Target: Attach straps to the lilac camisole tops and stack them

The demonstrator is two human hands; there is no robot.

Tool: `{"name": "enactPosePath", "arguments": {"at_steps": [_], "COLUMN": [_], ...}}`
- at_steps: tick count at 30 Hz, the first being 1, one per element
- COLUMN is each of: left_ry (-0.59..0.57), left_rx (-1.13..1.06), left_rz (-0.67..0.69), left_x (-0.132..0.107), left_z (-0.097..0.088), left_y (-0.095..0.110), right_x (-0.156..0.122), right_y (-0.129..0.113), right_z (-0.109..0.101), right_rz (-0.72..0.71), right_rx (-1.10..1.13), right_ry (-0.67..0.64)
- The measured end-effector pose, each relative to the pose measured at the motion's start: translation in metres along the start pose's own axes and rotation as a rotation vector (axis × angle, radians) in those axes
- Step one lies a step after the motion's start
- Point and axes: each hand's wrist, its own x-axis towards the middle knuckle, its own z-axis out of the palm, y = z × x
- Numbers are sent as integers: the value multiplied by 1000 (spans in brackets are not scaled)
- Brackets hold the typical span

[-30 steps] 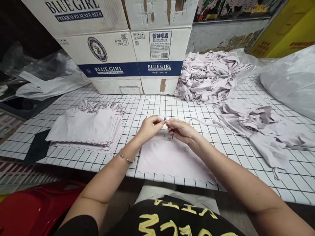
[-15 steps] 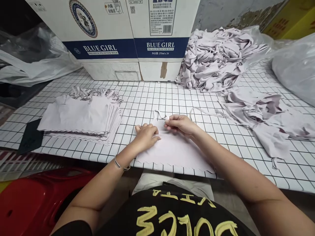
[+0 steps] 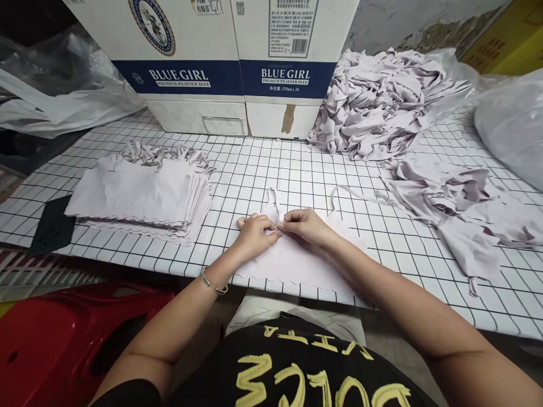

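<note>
A pale lilac camisole (image 3: 297, 263) lies flat before me at the table edge, its wavy hem towards my body. My left hand (image 3: 255, 236) is closed, pinching the fabric at the top edge. Right beside it, my right hand (image 3: 306, 226) pinches the thin shoulder strap (image 3: 272, 198) near its base, fingertips almost touching my left thumb. The exact bit between the fingertips is too small to make out. The other strap (image 3: 339, 191) curves loose on the table beyond my right hand.
To the left is a stack of folded camisoles (image 3: 131, 189) beside a dark flat piece (image 3: 51, 225). A beer carton (image 3: 190, 116) stands at the back. Loose camisoles (image 3: 441, 186) and a large heap (image 3: 382, 104) lie right, near a plastic bag (image 3: 513, 124). A red stool (image 3: 51, 333) is below.
My right hand has come left and slightly down, bringing the strap to my left fingertips. The strap's loop now stands more upright. The view has shifted slightly.
</note>
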Motion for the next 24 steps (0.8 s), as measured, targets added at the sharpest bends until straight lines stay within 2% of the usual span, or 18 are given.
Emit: {"name": "enactPosePath", "arguments": {"at_steps": [12, 19, 24], "left_ry": [35, 54, 53], "left_rx": [-56, -48, -37], "left_rz": [-5, 4, 4], "left_x": [-2, -4, -3], "left_z": [-1, 1, 2], "left_y": [-1, -1, -3], "right_x": [-3, -2, -2], "right_y": [2, 4, 4], "right_z": [-1, 1, 4], "right_rz": [6, 7, -7], "right_rx": [-78, 102, 60], "right_ry": [-22, 4, -19]}}
